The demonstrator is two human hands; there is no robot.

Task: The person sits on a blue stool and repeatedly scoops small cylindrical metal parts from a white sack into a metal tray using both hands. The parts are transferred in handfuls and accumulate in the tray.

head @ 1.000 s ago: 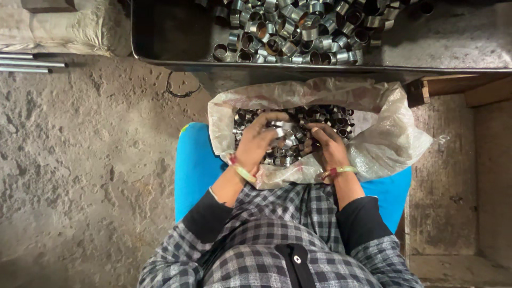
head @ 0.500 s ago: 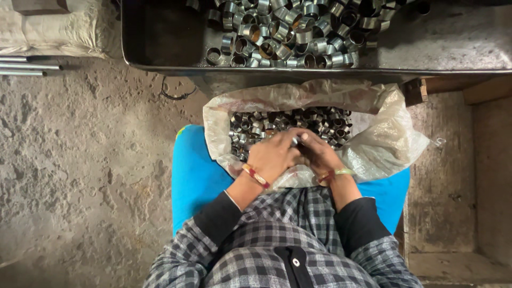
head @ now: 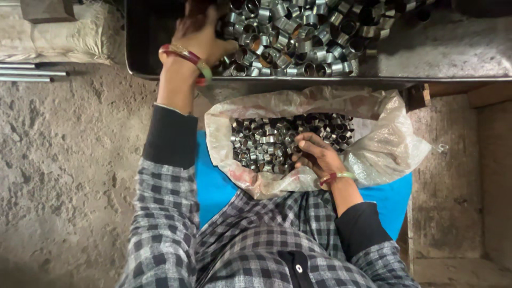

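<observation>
Steel rings, small and dark, fill an open plastic bag at frame centre, sitting on the person's lap. Right hand lies inside the bag at its lower right part, fingers curled down into the rings; can't tell whether it is clamped on any. Bag mouth is rolled back, rim crumpled all round; rim passes just under the right wrist. Bag's far edge nearly meets the tray lip above it, with hardly any gap.

Left hand is up at the top of frame, inside the metal tray, at the left end of a heap of brighter rings. Fingers are bent over the heap, tips cut off by the frame edge; grip can't be told. Left forearm crosses the tray's front lip. Bangles on both wrists.

Tray: heap takes the middle; bare metal to the right of it, dark bare strip to the left by the tray wall.

Blue seat pad shows either side of the bag. Rough concrete floor fills the left half of frame. Upper left: metal rods lying flat, pale sacking above them. Right side: wooden frame pieces under the tray edge.
</observation>
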